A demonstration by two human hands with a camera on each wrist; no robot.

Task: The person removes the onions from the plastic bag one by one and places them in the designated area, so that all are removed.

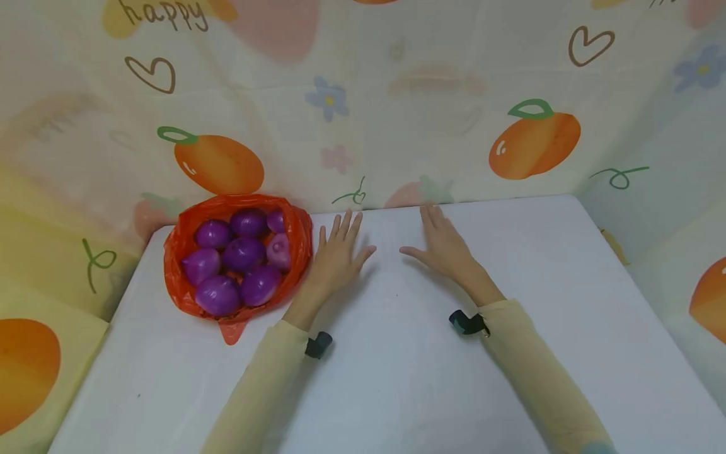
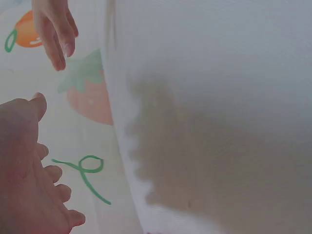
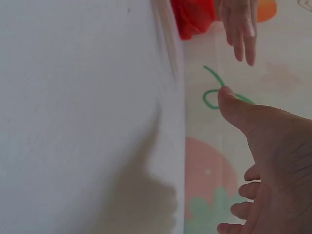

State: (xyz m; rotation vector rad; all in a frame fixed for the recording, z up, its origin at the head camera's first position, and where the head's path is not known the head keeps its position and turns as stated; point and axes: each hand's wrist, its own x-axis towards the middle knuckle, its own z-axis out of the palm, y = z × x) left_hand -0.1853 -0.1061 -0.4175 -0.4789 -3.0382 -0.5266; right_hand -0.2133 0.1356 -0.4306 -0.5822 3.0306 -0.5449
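Note:
In the head view, the left hand hovers over the white table with its fingers straight and spread, just right of a red plastic bag. The right hand is held out the same way toward the table's far edge, thumb pointing at the left hand. Neither hand holds anything. The red plastic bag, its rim rolled open, contains several purple onions. Each wrist view shows its own hand, the left and the right, above the table with a shadow below.
The white table meets a fabric backdrop printed with oranges, hearts and flowers along its far edge. A small black wrist camera sits on the left sleeve, and another black camera on the right.

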